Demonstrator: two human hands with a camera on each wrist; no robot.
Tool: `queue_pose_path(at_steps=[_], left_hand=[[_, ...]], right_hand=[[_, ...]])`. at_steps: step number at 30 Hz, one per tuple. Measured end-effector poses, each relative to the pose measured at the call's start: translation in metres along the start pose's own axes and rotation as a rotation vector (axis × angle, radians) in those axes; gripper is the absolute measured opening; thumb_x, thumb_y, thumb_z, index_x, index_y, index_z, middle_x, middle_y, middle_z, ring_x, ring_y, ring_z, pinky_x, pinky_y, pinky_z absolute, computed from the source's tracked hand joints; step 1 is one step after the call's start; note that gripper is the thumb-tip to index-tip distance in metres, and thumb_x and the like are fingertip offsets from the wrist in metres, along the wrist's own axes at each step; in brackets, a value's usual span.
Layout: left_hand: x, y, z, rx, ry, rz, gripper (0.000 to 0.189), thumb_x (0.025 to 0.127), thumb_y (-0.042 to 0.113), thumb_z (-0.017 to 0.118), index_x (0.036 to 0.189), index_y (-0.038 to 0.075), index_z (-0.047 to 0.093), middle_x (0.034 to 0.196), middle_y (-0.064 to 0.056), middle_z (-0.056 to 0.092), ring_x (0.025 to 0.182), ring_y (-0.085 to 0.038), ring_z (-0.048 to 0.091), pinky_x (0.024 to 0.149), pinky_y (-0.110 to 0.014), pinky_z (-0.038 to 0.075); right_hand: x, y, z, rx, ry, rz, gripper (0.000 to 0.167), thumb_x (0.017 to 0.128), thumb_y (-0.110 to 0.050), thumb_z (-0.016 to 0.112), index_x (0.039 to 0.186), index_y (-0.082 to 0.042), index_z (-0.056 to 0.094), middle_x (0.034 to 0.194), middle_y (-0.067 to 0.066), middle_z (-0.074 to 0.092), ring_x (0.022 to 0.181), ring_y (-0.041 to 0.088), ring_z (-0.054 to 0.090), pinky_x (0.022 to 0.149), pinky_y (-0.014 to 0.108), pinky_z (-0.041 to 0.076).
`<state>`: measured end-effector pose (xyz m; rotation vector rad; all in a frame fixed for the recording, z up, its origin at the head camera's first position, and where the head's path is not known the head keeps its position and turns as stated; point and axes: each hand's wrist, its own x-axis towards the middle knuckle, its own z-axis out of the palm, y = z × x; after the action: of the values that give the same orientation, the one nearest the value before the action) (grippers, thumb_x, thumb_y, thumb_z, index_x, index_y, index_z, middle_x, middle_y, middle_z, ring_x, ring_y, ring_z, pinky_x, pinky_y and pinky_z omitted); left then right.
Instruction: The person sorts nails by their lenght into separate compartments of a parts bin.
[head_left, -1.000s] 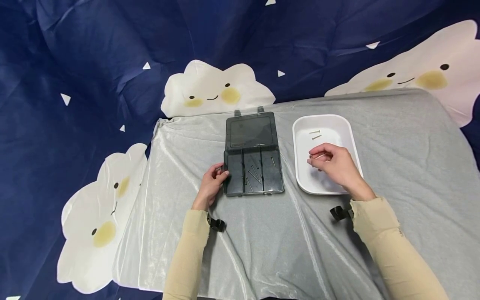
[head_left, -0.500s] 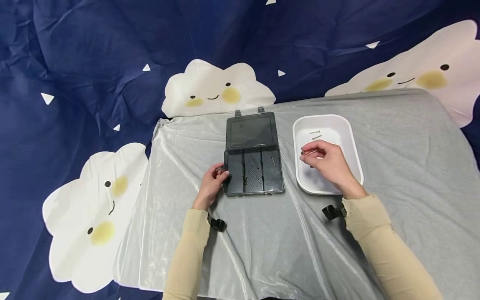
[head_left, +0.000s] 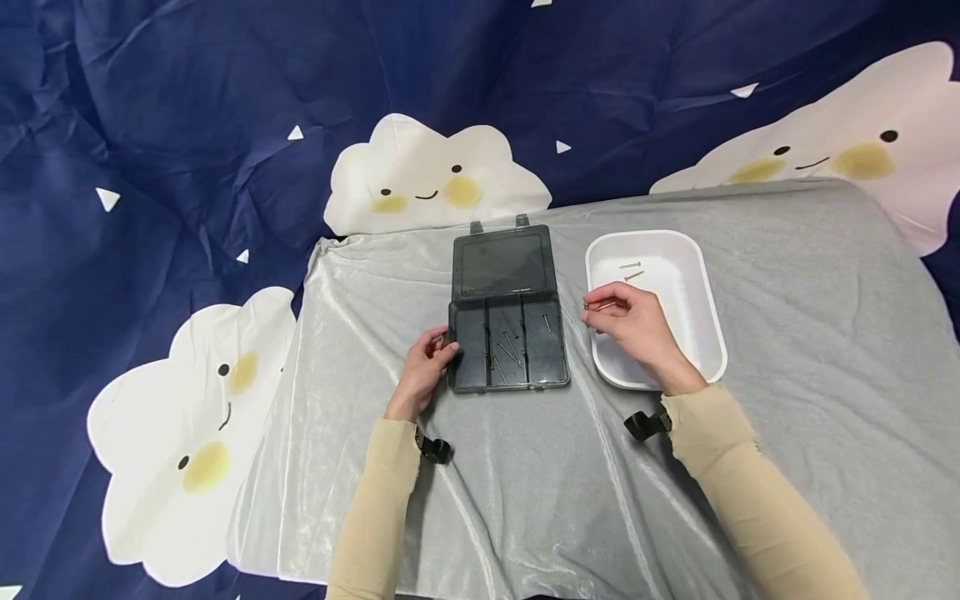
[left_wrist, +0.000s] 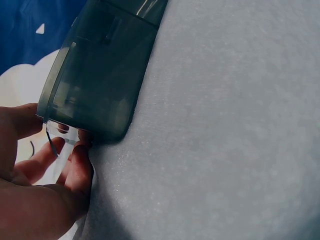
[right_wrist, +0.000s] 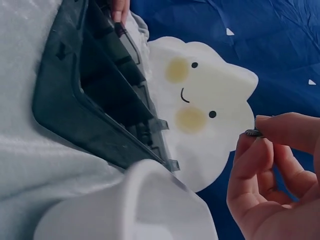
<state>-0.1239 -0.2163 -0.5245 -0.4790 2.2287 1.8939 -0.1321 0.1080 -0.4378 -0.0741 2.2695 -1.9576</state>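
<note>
My right hand (head_left: 633, 329) pinches a small screw (right_wrist: 253, 133) between thumb and index finger, just over the left rim of the white tray (head_left: 712, 333). Most of that screw is hidden by the fingers. My left hand (head_left: 424, 364) grips the left wall of a dark translucent compartment box (head_left: 468, 367), which lies with its lid (head_left: 502, 260) folded back. In the left wrist view, thumb and fingers hold the box end from above and below. Several long screws (head_left: 509, 353) lie in the middle compartment, one screw (head_left: 547, 323) in the right one.
Two screws (head_left: 633, 275) lie toward the far end of the tray, which stands right of the box. A wrinkled grey cloth (head_left: 525, 483) covers the table. Behind it hangs a navy curtain (head_left: 600, 75) with cloud prints.
My right hand has moved left with the pinched screw, from over the tray's middle to its left rim. The left hand and the box have stayed in place.
</note>
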Motion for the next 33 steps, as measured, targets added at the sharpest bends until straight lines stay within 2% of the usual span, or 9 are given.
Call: queue_pose_path(at_steps=[8, 14, 17, 23, 28, 33], left_hand=[[-0.001, 0.001, 0.000, -0.003, 0.001, 0.000, 0.041, 0.090, 0.012, 0.066, 0.130, 0.010, 0.058, 0.096, 0.002, 0.051, 0.088, -0.009, 0.049, 0.073, -0.019, 0.045], [0.000, 0.002, -0.001, 0.003, 0.000, -0.006, 0.042, 0.090, 0.012, 0.066, 0.131, 0.010, 0.057, 0.096, 0.002, 0.051, 0.087, -0.009, 0.048, 0.073, -0.019, 0.045], [0.000, 0.002, -0.001, 0.003, -0.001, -0.008, 0.042, 0.090, 0.012, 0.066, 0.131, 0.010, 0.057, 0.096, 0.002, 0.051, 0.088, -0.010, 0.048, 0.074, -0.019, 0.044], [-0.001, 0.003, -0.002, 0.021, 0.000, -0.008, 0.042, 0.090, 0.014, 0.067, 0.131, 0.012, 0.057, 0.097, 0.003, 0.050, 0.088, -0.010, 0.047, 0.073, -0.019, 0.044], [-0.001, 0.002, -0.001, 0.015, 0.001, -0.010, 0.042, 0.090, 0.013, 0.067, 0.131, 0.012, 0.057, 0.097, 0.003, 0.051, 0.088, -0.010, 0.048, 0.073, -0.019, 0.044], [0.000, 0.000, -0.001, 0.002, 0.003, -0.003, 0.042, 0.090, 0.012, 0.067, 0.131, 0.011, 0.057, 0.098, 0.003, 0.051, 0.089, -0.009, 0.048, 0.074, -0.019, 0.045]], right_hand=[[0.007, 0.006, 0.015, -0.064, -0.042, 0.021, 0.028, 0.083, -0.002, 0.069, 0.107, 0.010, 0.062, 0.084, -0.005, 0.064, 0.072, -0.001, 0.060, 0.066, 0.015, 0.049], [0.013, 0.008, 0.027, -0.116, -0.075, 0.012, 0.026, 0.083, -0.001, 0.068, 0.107, 0.010, 0.063, 0.093, 0.015, 0.067, 0.072, 0.000, 0.060, 0.067, 0.014, 0.050], [0.014, 0.008, 0.032, -0.180, -0.093, -0.001, 0.024, 0.084, -0.002, 0.067, 0.106, 0.008, 0.064, 0.097, 0.019, 0.068, 0.073, 0.001, 0.060, 0.068, 0.014, 0.049], [0.015, 0.010, 0.042, -0.342, -0.109, -0.066, 0.019, 0.083, 0.000, 0.064, 0.101, 0.003, 0.067, 0.092, 0.014, 0.069, 0.076, 0.011, 0.061, 0.069, 0.018, 0.048], [0.016, 0.014, 0.048, -0.421, -0.103, -0.143, 0.017, 0.080, 0.002, 0.063, 0.096, 0.001, 0.068, 0.088, 0.012, 0.069, 0.076, 0.017, 0.063, 0.068, 0.021, 0.048], [0.017, 0.017, 0.052, -0.470, -0.101, -0.180, 0.015, 0.080, 0.002, 0.062, 0.094, 0.001, 0.069, 0.085, 0.010, 0.069, 0.075, 0.018, 0.063, 0.069, 0.024, 0.049]])
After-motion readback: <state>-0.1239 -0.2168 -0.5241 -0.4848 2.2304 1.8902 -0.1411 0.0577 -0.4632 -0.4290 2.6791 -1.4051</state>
